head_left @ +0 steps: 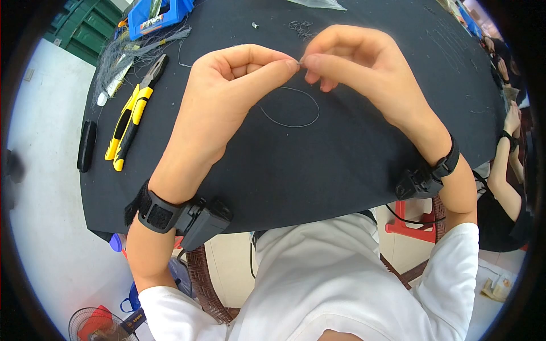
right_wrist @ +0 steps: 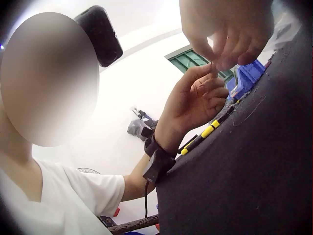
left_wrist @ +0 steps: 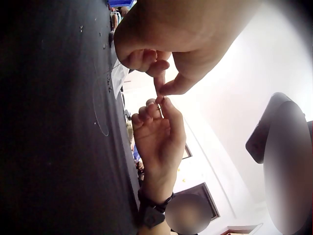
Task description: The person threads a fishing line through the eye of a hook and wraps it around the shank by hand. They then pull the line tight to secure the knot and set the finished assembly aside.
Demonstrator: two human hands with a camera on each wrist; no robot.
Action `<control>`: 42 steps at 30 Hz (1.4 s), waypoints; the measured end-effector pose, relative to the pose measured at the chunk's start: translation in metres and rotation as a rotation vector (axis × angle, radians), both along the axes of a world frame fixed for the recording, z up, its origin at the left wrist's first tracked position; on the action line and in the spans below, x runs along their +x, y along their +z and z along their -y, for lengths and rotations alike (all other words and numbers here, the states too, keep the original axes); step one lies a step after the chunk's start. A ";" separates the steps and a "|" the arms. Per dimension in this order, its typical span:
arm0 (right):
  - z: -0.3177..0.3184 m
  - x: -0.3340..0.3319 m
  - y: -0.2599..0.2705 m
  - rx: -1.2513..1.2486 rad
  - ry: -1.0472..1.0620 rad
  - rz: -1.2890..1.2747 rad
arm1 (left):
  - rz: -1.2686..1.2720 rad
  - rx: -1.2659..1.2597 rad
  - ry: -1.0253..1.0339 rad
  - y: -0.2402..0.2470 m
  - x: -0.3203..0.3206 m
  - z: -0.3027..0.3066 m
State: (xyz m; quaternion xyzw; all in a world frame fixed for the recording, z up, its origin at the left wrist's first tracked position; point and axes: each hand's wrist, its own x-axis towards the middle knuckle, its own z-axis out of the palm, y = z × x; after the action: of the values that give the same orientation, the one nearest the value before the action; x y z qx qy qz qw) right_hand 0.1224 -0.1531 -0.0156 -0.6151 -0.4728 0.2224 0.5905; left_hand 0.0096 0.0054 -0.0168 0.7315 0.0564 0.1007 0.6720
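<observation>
Above the dark table, the left hand (head_left: 227, 91) and right hand (head_left: 364, 71) meet fingertip to fingertip. Between thumb and index finger, the left hand pinches a tiny piece (head_left: 299, 62); the right thumb and index finger pinch at the same spot. A thin grey line (head_left: 291, 125) loops below the fingertips, over the cloth. In the left wrist view a small thin bit (left_wrist: 160, 110) shows at the right hand's (left_wrist: 159, 142) fingertips. The piece's shape is mostly covered by the fingers.
Yellow-black pliers (head_left: 132, 116), a black case (head_left: 86, 146) and a tangle of grey line (head_left: 133, 54) lie on the table's left side. A blue tray (head_left: 162, 21) stands at the back left, a small coil of line (head_left: 301, 27) at the back. Another person's arm (head_left: 500, 165) is at the right.
</observation>
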 end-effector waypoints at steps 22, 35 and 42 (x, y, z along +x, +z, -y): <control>-0.002 -0.002 -0.003 -0.015 -0.030 0.022 | 0.029 0.009 0.018 -0.004 0.001 0.000; 0.000 -0.002 -0.004 0.033 -0.061 0.223 | -0.029 -0.018 -0.009 0.000 0.001 0.003; -0.001 -0.003 -0.003 0.028 -0.074 0.263 | -0.036 -0.047 -0.009 0.000 0.000 0.004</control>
State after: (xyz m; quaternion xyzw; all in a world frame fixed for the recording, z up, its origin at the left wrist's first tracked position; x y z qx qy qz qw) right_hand 0.1196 -0.1523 -0.0185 -0.6475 -0.5264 0.1112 0.5397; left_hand 0.0100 0.0014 -0.0165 0.7175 0.0675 0.0832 0.6882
